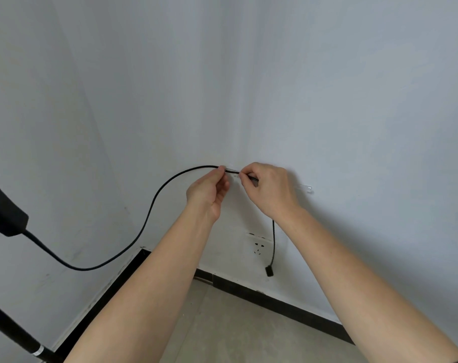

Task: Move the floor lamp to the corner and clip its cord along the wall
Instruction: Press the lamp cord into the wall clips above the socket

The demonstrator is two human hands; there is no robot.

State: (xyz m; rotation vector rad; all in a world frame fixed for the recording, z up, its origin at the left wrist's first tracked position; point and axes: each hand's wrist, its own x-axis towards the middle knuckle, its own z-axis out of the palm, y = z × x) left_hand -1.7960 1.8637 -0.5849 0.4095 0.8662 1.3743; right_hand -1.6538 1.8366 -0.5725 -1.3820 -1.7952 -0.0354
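Note:
The black lamp cord (154,200) runs from the lamp's black head (5,210) at the left edge, sags, then arcs up to my hands at the white wall. My left hand (209,192) pinches the cord with thumb and forefinger. My right hand (268,189) pinches it a little to the right, pressing it at a small clear clip (234,174) on the wall. A second clear clip (305,189) sticks out right of my right hand. The cord's end hangs below my right wrist with a black plug (269,271). The lamp's black pole (13,334) crosses the lower left corner.
A white wall socket (259,244) sits low on the wall under my hands. A black skirting board (275,299) lines both walls and meets at the room corner (144,248). Grey floor (235,331) lies below.

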